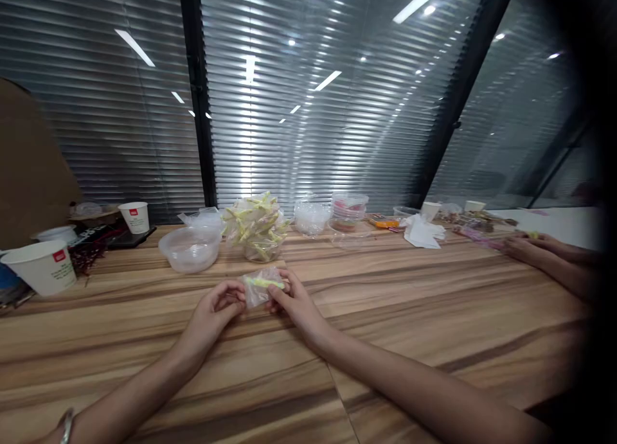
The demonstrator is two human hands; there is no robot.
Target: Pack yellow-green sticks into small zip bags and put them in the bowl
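Note:
A small clear plastic bag (pixel 255 294) with a yellow-green item (pixel 264 282) in it is held above the wooden table (pixel 270 380). My left hand (pixel 222 304) pinches the bag's left edge between thumb and fingers. On the other side, my right hand (pixel 292 296) grips the bag's right part, its thumb lying over the yellow-green item. Just beyond the hands, a heap of similar bagged yellow-green pieces (pixel 258 219) rises out of a clear round container (pixel 263 248).
Left of the heap is a clear bowl (pixel 190 248). Paper cups (pixel 43 267) and a dark phone (pixel 131 237) lie further left. Stacked tubs (pixel 349 207) and white tissue (pixel 423 230) stand behind right. Another person's hands (pixel 530 246) work at the far right.

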